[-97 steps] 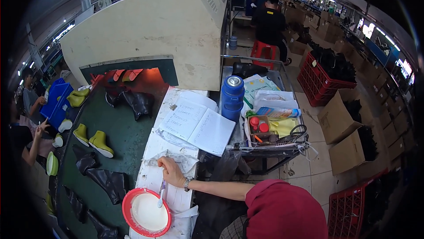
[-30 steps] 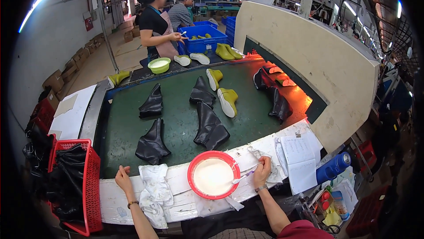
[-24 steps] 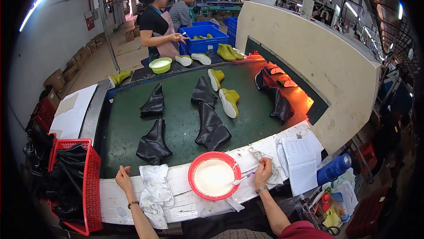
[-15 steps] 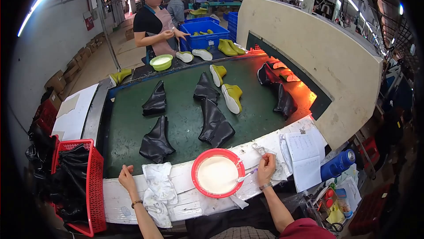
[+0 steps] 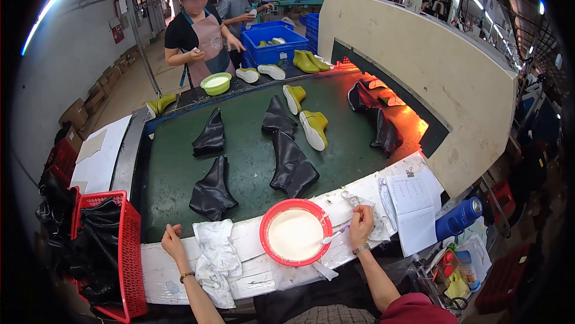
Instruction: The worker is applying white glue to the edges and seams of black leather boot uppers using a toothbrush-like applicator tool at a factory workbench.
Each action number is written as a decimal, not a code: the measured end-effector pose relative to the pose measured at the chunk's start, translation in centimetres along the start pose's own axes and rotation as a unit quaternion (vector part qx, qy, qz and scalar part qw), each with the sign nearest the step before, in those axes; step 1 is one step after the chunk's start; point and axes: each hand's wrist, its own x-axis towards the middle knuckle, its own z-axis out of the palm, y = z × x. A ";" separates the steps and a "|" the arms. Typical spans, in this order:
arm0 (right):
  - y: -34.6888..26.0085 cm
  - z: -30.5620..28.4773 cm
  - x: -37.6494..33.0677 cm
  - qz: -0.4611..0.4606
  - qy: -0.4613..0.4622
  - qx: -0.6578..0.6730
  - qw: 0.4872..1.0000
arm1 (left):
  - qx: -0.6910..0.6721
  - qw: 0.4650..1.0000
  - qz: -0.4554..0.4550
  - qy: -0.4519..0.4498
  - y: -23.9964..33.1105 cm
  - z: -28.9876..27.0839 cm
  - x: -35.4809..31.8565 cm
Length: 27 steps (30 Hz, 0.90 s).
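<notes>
My left hand (image 5: 173, 244) rests at the near edge of the green belt, fingers curled together and nothing visible in them. On the right, my right hand (image 5: 361, 226) is closed around the end of a small brush (image 5: 336, 235) with a white and purple handle. The brush leans over the rim of a red bowl (image 5: 266, 235) holding a creamy white liquid. Several black boot uppers (image 5: 214, 190) lie on the belt (image 5: 173, 138) beyond my hands. Two olive-green shoes with white soles (image 5: 314, 130) lie farther along it.
A red basket (image 5: 129, 252) of black uppers stands at left. Stained cloths (image 5: 215, 246) lie on the white ledge, with a notebook (image 5: 413, 213) and blue bottle (image 5: 458, 219) at right. A beige machine (image 5: 413, 78) glows orange inside. Two people stand across the belt near blue crates (image 5: 275, 48).
The nearer person across the belt has straightened and drawn back a little to the left. The person behind has turned and raised an arm. My hands stay nearly in place.
</notes>
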 end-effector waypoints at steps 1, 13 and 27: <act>-0.2 0.0 0.0 0.001 0.000 0.000 1.000 | 0.001 1.000 -0.004 0.001 -0.1 0.0 0.0; -0.4 0.1 0.1 0.006 -0.002 0.014 1.000 | -0.016 1.000 -0.003 0.003 -0.5 0.2 0.1; -0.6 0.2 0.2 -0.002 -0.013 0.009 1.000 | -0.003 1.000 -0.002 0.001 -0.5 0.0 0.1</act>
